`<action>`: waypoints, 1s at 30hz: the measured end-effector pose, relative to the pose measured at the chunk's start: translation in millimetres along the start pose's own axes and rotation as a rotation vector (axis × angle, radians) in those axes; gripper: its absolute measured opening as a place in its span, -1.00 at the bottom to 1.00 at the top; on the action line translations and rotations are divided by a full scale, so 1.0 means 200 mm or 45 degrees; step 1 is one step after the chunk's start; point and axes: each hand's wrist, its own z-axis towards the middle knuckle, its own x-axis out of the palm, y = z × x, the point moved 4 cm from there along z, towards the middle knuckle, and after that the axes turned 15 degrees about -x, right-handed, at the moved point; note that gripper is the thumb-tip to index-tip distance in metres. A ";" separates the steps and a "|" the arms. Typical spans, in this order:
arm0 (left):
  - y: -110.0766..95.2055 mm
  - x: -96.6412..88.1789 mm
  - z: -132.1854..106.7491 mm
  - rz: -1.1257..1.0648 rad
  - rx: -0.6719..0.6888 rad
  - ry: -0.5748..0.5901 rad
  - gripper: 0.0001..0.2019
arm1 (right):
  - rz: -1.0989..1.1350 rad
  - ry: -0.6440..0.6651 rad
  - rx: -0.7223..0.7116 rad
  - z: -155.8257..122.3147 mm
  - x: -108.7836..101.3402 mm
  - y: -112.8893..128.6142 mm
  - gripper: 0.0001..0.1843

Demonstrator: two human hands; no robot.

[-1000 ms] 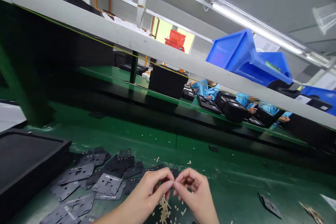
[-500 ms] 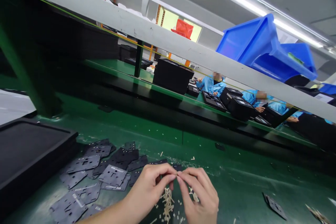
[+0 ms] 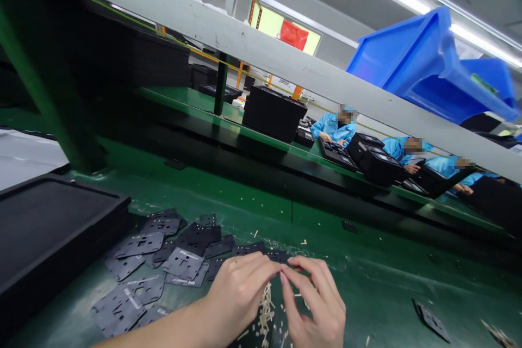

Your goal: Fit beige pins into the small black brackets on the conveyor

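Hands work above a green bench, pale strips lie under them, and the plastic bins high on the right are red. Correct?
No: the plastic bins are blue, not red, in the head view. The left hand and right hand are above the green bench, the pale strips under them.

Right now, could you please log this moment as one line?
left hand | right hand | fingers meeting, held item unclear | under them: pale strips | beside: dark perforated sheets
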 end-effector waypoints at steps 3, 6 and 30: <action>0.02 0.01 0.01 -0.097 -0.085 0.047 -0.78 | -0.051 -0.072 -0.063 0.01 0.00 0.01 -0.80; 0.05 0.02 0.03 -0.299 -0.362 0.222 -0.80 | -0.042 -0.076 -0.084 0.00 0.01 0.02 -0.80; 0.14 0.10 0.02 -1.003 -1.037 0.448 -0.75 | -0.122 -0.066 -0.153 0.00 -0.01 0.00 -0.84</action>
